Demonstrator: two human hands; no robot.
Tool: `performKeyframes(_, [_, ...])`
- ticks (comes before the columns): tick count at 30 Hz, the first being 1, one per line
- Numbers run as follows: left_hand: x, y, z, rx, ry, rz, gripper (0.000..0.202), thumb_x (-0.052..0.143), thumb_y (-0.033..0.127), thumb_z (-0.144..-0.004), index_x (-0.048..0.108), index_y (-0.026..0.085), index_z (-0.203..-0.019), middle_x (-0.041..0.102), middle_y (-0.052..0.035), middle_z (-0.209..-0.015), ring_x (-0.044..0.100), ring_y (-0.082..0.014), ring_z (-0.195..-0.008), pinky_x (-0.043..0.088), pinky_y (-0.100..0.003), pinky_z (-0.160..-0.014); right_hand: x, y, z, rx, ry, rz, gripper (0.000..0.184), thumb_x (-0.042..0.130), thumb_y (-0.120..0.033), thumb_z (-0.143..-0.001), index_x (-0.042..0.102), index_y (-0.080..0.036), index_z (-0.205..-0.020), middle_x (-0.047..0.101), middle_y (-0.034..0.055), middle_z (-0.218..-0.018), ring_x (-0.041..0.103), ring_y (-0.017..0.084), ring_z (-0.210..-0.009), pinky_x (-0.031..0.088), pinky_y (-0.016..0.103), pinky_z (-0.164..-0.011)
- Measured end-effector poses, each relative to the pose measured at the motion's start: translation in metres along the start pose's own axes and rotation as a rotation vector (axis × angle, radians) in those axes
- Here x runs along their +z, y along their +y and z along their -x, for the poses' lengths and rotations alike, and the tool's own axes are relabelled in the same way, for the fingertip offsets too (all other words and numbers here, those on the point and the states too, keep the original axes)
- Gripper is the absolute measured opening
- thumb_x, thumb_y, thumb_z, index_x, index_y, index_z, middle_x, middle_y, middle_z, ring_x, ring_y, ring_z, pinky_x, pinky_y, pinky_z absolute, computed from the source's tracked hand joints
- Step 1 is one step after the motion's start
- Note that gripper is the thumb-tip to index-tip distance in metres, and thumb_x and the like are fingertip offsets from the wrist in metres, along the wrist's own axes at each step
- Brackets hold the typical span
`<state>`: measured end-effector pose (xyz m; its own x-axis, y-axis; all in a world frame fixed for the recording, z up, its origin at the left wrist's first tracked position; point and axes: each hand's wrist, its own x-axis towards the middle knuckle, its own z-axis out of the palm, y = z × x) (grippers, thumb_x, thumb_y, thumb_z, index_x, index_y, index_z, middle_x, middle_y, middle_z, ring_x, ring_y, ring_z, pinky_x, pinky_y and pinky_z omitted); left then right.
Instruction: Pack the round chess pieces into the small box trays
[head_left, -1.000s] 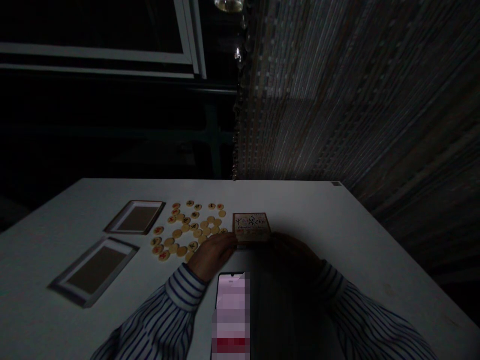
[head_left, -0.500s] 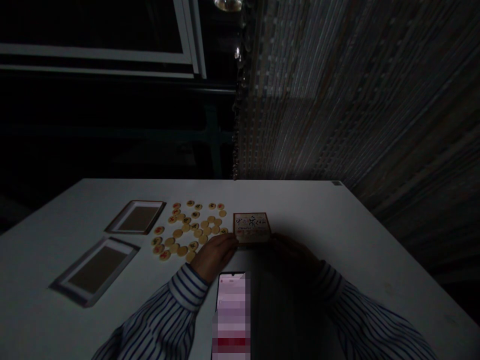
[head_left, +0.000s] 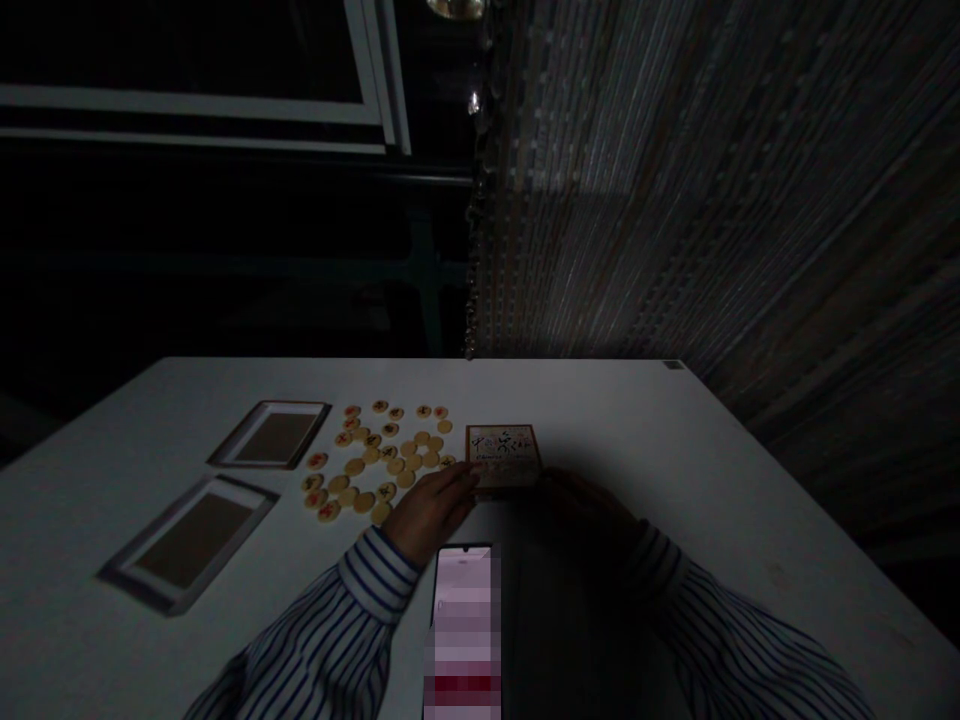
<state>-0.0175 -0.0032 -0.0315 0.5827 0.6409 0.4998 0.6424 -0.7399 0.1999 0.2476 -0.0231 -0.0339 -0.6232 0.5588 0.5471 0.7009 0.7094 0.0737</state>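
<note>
A small printed box [head_left: 503, 453] lies flat near the middle of the white table [head_left: 675, 450]. My left hand [head_left: 431, 508] rests at the box's near left corner, its fingers stretched towards the edge and touching it. My right hand [head_left: 592, 505] lies in deep shadow at the box's near right side; its fingers do not show clearly. Several round yellow game discs [head_left: 379, 458] with red or dark marks lie scattered just left of the box. Both arms wear striped sleeves.
Two shallow rectangular trays stand at the left, one farther [head_left: 271, 434] and one nearer [head_left: 191, 540]. A lit phone [head_left: 463, 630] lies between my forearms at the near edge. A bead curtain [head_left: 675, 180] hangs behind the table.
My left hand's fingers have crept slightly right along the box's near edge. The box and the discs have not moved.
</note>
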Motion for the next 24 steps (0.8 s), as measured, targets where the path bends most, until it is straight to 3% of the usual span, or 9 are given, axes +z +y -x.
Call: performKeyframes(24, [0.003,-0.0015,-0.0023,0.025,-0.029,0.042,0.024,0.048,0.025,-0.081,0.056,0.016,-0.102,0.059,-0.0097,-0.11,0.058,-0.0186,-0.096,0.05,-0.034,-0.079,-0.0067,-0.0014,-0.0048,0.005,-0.107,-0.011,0.03,0.037,-0.018,-0.084,0.051,-0.013,-0.111,0.059,0.0137,-0.104,0.055,0.02,-0.093,0.049,0.036,-0.076])
